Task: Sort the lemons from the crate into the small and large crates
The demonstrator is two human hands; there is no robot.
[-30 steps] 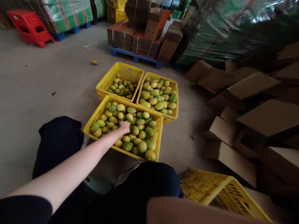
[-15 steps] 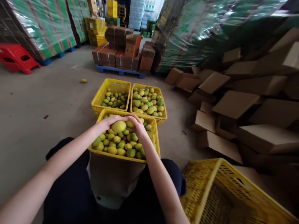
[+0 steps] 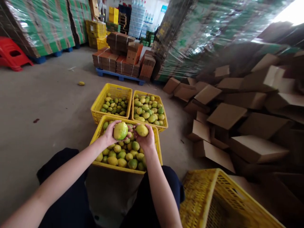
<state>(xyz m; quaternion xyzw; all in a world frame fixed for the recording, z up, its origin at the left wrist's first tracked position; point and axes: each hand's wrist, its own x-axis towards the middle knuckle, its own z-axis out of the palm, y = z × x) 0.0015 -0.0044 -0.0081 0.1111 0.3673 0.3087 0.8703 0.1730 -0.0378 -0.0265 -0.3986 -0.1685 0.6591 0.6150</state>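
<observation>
Above the near yellow crate (image 3: 156,148), my left hand (image 3: 109,133) is turned palm up with its fingers around a large yellow-green lemon (image 3: 120,130). Close beside it, my right hand (image 3: 149,139) cups a smaller, yellower lemon (image 3: 142,130). The fingertips of both hands nearly meet, and I cannot tell whether they touch. Many green and yellow lemons (image 3: 122,154) lie in the crate beneath. Behind it stand a left crate (image 3: 95,107) and a right crate (image 3: 165,110), both partly filled with lemons.
At my lower right is another yellow crate (image 3: 213,183), tipped towards me. Cardboard boxes (image 3: 226,115) are heaped on the right. A blue pallet (image 3: 121,76) with flattened cartons stands ahead. One lemon (image 3: 81,83) lies on the floor; a red stool (image 3: 14,53) is far left.
My hands have turned from palms down to palms up and moved slightly apart, each with a lemon. The view has shifted slightly.
</observation>
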